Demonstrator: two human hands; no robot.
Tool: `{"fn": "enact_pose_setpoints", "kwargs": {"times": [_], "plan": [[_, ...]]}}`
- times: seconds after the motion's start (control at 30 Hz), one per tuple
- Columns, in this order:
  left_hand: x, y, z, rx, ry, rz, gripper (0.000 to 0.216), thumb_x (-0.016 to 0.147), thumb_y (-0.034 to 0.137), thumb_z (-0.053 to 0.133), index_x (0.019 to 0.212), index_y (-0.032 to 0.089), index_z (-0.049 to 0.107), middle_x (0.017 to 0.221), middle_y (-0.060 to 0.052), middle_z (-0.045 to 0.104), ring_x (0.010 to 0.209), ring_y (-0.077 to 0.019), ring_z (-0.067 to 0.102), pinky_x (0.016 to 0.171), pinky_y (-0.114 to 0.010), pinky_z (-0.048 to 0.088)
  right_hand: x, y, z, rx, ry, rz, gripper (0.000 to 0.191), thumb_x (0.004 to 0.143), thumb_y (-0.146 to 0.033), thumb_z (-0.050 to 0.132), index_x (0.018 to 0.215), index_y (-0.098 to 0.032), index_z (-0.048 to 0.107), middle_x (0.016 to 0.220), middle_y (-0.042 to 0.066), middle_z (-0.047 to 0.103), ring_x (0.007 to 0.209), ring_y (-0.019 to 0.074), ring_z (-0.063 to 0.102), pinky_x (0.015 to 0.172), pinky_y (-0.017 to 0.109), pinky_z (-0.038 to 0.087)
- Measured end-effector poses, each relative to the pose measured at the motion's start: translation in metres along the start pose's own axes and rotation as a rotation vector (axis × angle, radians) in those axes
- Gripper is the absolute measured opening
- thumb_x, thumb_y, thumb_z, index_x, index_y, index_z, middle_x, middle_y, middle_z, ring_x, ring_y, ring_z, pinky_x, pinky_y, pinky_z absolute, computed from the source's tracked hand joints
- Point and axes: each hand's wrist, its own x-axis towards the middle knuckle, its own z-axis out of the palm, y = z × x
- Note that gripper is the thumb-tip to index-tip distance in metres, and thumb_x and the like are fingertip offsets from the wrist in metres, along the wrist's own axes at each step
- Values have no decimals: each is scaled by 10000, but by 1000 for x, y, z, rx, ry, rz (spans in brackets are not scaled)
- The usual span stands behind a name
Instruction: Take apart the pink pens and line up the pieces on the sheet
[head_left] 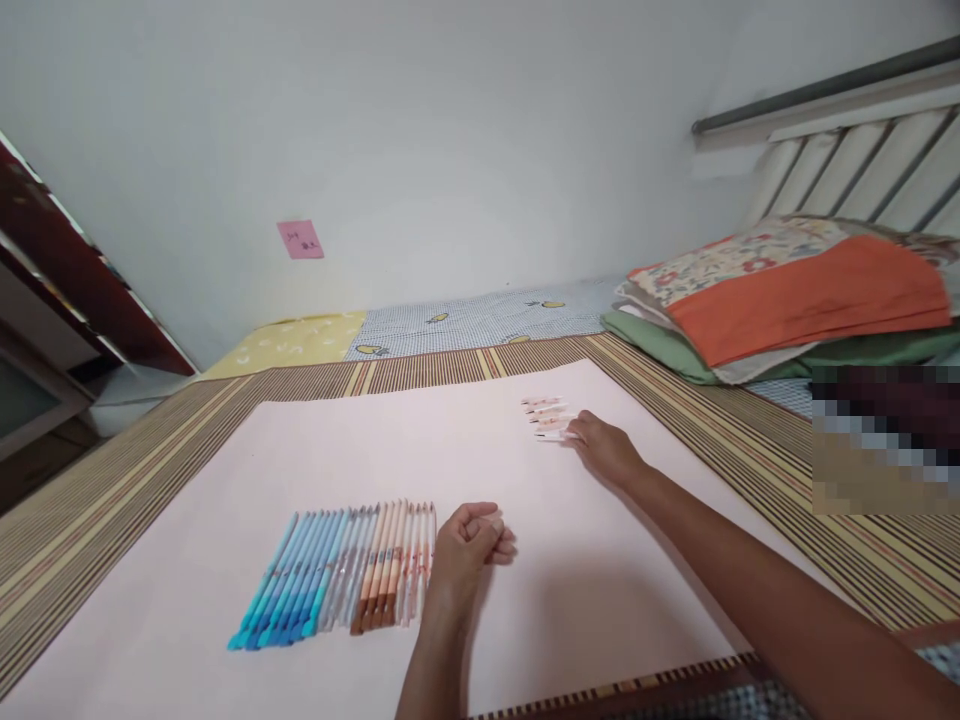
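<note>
A pale pink sheet (pixel 375 440) lies on a striped mat. A tidy row of pens (pixel 341 575) lies on the sheet, blue ones on the left, grey in the middle, brown and pinkish ones on the right. My left hand (pixel 469 545) rests just right of the row, curled in a loose fist with nothing visible in it. My right hand (pixel 604 450) reaches far across the sheet, its fingers on the nearest pen of a small group of pink pens (pixel 547 417).
The striped mat (pixel 105 480) covers a bed against a white wall with a pink sticky note (pixel 300 240). Folded blankets, orange (pixel 802 290) on green, are stacked at the right. A dark wooden shelf (pixel 67 280) stands at the left.
</note>
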Motion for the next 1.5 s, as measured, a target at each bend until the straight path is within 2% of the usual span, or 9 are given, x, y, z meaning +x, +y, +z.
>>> {"fn": "enact_pose_setpoints", "kwargs": {"times": [0.23,0.7,0.93,1.2,1.27,1.33,1.4,1.5], "plan": [[1,1,-1,-13,13,1,617,573,493,895,968,113,611,709,-87,744,594,-177,679,621,-319,547,20,9,17,-86,-26,16,197,973,-254,494,865,-191,646,999,53,635,678,135,554,586,268,308],[-4,4,4,-15,14,-15,576,593,485,883,953,123,618,722,-91,743,598,-171,674,623,-312,539,26,12,20,-151,-29,44,295,1022,-361,423,919,-196,646,1052,67,630,731,148,585,598,266,318],[2,-4,2,-28,20,-8,609,556,500,894,949,117,629,707,-94,738,576,-173,665,583,-302,527,30,15,27,-168,-15,67,228,1006,-334,472,952,-195,645,1084,71,636,776,160,607,616,268,350],[-4,4,6,-27,16,-22,549,589,459,882,938,118,629,707,-86,735,583,-170,669,596,-298,524,29,12,27,-133,11,84,220,995,-338,480,942,-195,639,1070,80,640,785,169,596,627,281,353],[-5,5,6,-31,17,-22,545,585,459,884,930,121,634,707,-86,734,580,-170,667,594,-299,522,26,11,26,-39,54,138,182,955,-334,528,902,-198,635,1035,77,641,767,170,577,627,284,344],[-5,5,5,-30,17,-22,544,588,462,883,932,121,635,714,-90,737,586,-172,669,599,-301,525,21,12,25,168,117,245,173,896,-347,577,809,-203,620,928,61,643,736,172,549,622,285,331],[-4,4,4,-24,17,-19,538,605,459,876,944,121,632,724,-95,743,597,-173,673,614,-305,532,15,13,24,366,156,342,236,873,-379,568,710,-209,590,772,41,624,676,173,520,599,290,319],[-3,3,2,-12,5,-13,515,636,450,862,955,122,626,735,-96,748,607,-175,679,633,-315,541,4,17,21,499,142,404,350,898,-441,493,655,-208,588,623,30,599,589,171,512,555,292,329]]}}
